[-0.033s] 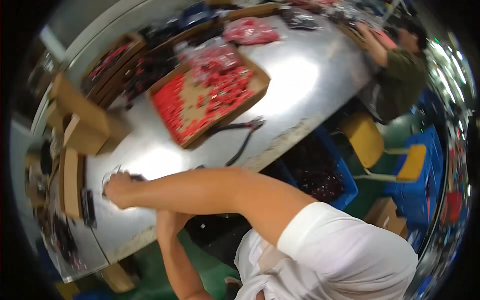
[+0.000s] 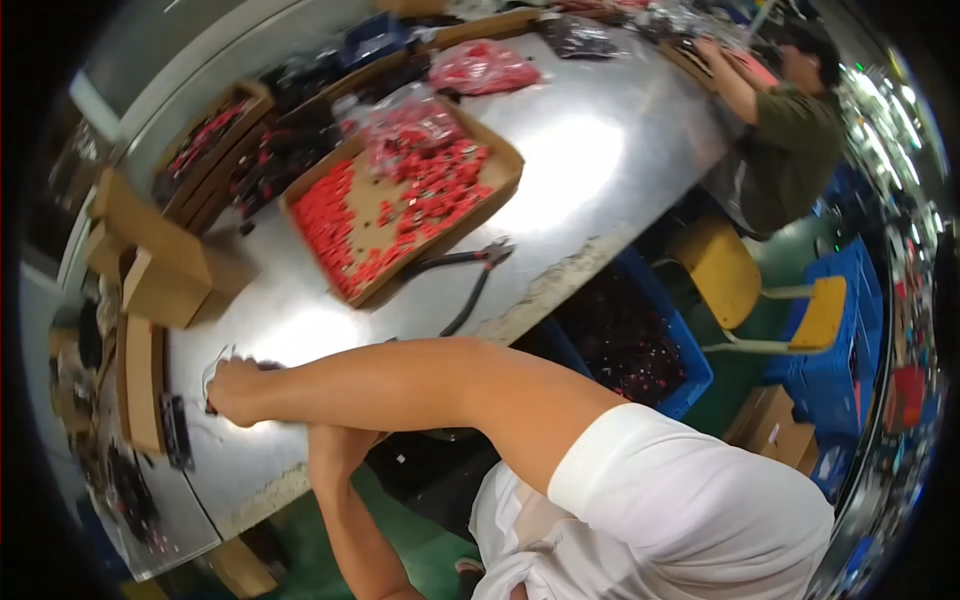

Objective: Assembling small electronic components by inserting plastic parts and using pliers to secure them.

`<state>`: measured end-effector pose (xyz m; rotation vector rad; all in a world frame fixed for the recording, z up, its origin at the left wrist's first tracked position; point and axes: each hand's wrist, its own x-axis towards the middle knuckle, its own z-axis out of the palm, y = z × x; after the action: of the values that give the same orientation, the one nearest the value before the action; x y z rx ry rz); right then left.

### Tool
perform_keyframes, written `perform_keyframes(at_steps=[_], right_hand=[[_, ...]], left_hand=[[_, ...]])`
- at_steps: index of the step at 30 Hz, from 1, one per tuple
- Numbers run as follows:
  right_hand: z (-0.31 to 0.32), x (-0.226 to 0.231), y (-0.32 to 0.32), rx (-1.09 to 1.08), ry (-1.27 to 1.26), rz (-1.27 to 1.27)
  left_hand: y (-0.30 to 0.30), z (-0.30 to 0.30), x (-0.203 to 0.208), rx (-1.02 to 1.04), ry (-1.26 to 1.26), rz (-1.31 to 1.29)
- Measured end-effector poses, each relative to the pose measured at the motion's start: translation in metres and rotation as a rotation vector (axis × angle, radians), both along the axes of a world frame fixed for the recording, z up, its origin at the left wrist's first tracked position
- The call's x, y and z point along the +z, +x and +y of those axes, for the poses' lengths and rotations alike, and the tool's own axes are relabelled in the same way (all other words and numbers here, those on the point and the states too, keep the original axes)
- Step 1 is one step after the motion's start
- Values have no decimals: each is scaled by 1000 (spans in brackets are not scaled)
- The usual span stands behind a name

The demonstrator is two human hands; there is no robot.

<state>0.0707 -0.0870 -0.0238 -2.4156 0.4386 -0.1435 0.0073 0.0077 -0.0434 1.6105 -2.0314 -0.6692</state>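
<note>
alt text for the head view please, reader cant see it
A person's right hand is beside a thin wire over a metal table, its forearm partly hiding the left hand. Pliers lie beside a shallow box of small red parts. A co-worker is at upper right.

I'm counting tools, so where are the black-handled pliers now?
The black-handled pliers lie near the head view's centre on the metal table, with the cardboard tray of red parts to their upper left and the worn table edge to their lower right.
</note>
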Motion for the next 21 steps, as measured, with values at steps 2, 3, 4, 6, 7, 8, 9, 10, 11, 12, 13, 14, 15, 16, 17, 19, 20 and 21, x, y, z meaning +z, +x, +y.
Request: perform_keyframes(at_steps=[2, 3, 4, 6, 7, 8, 9, 10, 11, 12, 13, 14, 15, 16, 17, 19, 20, 21], right_hand=[[-17, 15, -25, -9, -43, -89], [-24, 21, -38, 29, -71, -185], [-39, 26, -70, -103, -288, -333], [-76, 42, -161, -173, -607, -738], [-77, 64, -228, -314, -527, -656], [-93, 62, -276, -403, -440, -719], [-125, 36, -334, -436, -35, -962], [-118, 41, -367, -615, -385, -910], [-122, 24, -418, -902, -496, -608], [-121, 17, -454, -971, -575, -404], [-125, 3, -486, -988, -544, -284], [-130, -9, -515, -1007, -518, -157], [-135, -12, -535, -948, -421, -133], [-140, -16, -554, -896, -326, -111], [-151, -23, -573, -910, -180, -166], [-174, -25, -600, -1085, -623, 191], [-173, -20, -584, -1154, -884, 339], [-165, -11, -558, -1090, -881, 145]], left_hand=[[-1, -5, 19, 197, 438, 29], [-5, -8, 21, 191, 432, 25], [-13, -16, 21, 121, 245, 68], [-22, -12, 29, 126, 85, 60], [-24, -13, 30, 154, 112, 23], [-27, -12, 36, 149, 81, -7], [-29, -15, 42, 120, 44, -35], [-24, -13, 38, 185, 71, -41], [-22, -12, 36, 155, 52, -51], [-20, -12, 35, 119, 29, -57], [-18, -13, 37, 142, 39, -56], [-21, -13, 40, 150, 74, -45], [-24, -13, 42, 147, 111, -34], [-26, -12, 42, 145, 119, -31], [-26, -13, 43, 150, 114, -29], [-28, -15, 43, 144, 114, -35], [-28, -14, 42, 165, 118, -31], [-28, -14, 41, 185, 119, -25]])
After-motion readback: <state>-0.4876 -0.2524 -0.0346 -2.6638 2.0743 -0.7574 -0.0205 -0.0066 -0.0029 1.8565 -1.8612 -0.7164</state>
